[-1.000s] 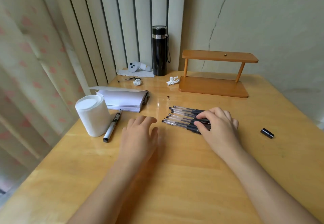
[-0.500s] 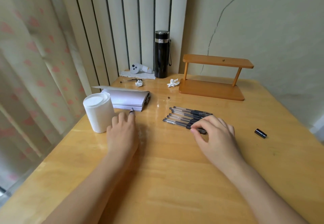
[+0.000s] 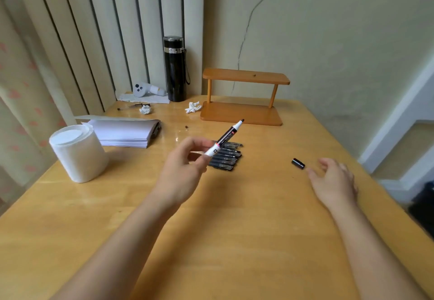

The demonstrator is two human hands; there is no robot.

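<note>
Wooden table [image 3: 234, 241], paper roll [image 3: 78, 156] out at nine o'clock. Left hand [image 3: 180, 175] pinches the uncapped marker [image 3: 226, 137] above the pens [image 3: 225, 158], tip aimed at one o'clock. Its cap [image 3: 298, 163] lies on the wood, at ten o'clock of the right hand [image 3: 333, 182], whose fingers are spread and not touching it. Marker's up, and I'd say the capping is yet to come.

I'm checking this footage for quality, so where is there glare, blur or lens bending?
Head view: bright glare sits on the table beside the notebook; the right hand near the black cap is slightly motion-blurred, the marker in the left hand sharp; wide-angle bending splays the blinds and table edges.
</note>
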